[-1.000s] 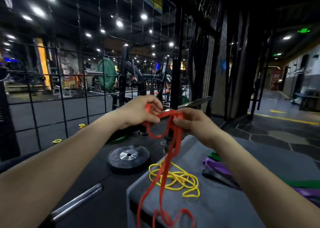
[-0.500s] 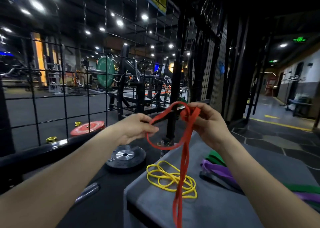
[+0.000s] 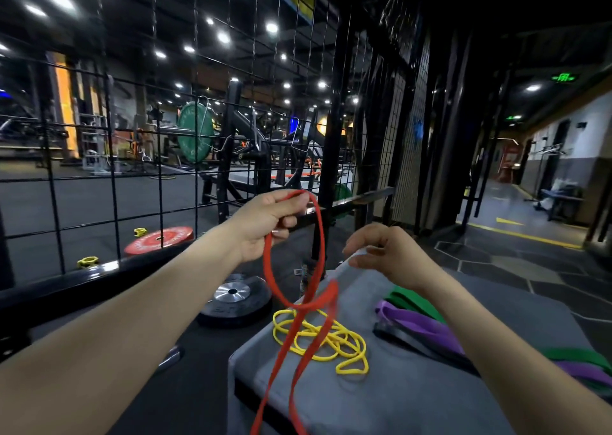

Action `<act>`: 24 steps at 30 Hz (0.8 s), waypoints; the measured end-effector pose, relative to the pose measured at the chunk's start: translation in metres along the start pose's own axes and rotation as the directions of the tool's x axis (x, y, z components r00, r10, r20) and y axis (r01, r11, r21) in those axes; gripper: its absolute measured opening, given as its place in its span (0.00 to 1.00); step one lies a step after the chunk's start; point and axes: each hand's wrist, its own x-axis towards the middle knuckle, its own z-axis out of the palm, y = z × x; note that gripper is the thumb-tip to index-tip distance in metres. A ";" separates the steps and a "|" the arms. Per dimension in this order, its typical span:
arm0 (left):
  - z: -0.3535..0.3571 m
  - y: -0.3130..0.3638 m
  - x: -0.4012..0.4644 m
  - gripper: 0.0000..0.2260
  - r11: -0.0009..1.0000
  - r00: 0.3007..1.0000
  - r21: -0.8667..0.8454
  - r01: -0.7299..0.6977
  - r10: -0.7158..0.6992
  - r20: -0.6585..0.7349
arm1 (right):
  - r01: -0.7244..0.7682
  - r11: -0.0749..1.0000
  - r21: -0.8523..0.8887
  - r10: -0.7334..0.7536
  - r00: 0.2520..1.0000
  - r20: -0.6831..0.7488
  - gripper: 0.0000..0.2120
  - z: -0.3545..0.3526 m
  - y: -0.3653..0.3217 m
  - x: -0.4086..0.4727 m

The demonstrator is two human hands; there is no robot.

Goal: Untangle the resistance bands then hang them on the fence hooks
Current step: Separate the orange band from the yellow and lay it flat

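Red band (image 3: 319, 236) hangs from the left hand (image 3: 265, 222), thumb & fingers pinching its top, raised in front of the wire fence (image 3: 112, 156). It makes an open loop under the hand, crosses itself above the yellow band (image 3: 326, 342), then two strands run down toward the near edge; long axis roughly vertical, leaning left at the bottom. Right hand (image 3: 385, 252) is to the right & lower, fingers curled, holding no red; a pale blurred streak shows at its fingertips, can't tell what. Half a sec ago the right hand held the band's top bunched up high & the left pinched the loop's side; now the right is off it, left has the top. Yellow band lies coiled on the grey pad (image 3: 414, 398); purple band (image 3: 420, 327), green band (image 3: 414, 300) & a dark band (image 3: 404, 337) lie right of it. Black weight plate (image 3: 236, 297) on the floor left of the pad, red weight plate (image 3: 159, 239) farther left beyond the fence.
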 end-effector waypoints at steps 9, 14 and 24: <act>0.012 0.005 0.009 0.05 0.986 0.993 0.134 -0.096 0.104 -0.056 | -0.006 0.959 0.284 0.010 1.000 -0.013 0.09 0.015 -0.018 0.012; 0.018 0.013 0.011 0.05 0.987 0.992 0.104 -0.120 0.123 -0.024 | -0.026 0.958 0.285 0.027 1.000 0.001 0.03 0.035 -0.033 0.025; -0.005 -0.010 0.016 0.05 0.909 0.990 0.415 -0.033 0.086 -0.110 | -0.159 0.799 0.579 0.336 0.918 -0.212 0.12 0.022 -0.017 0.026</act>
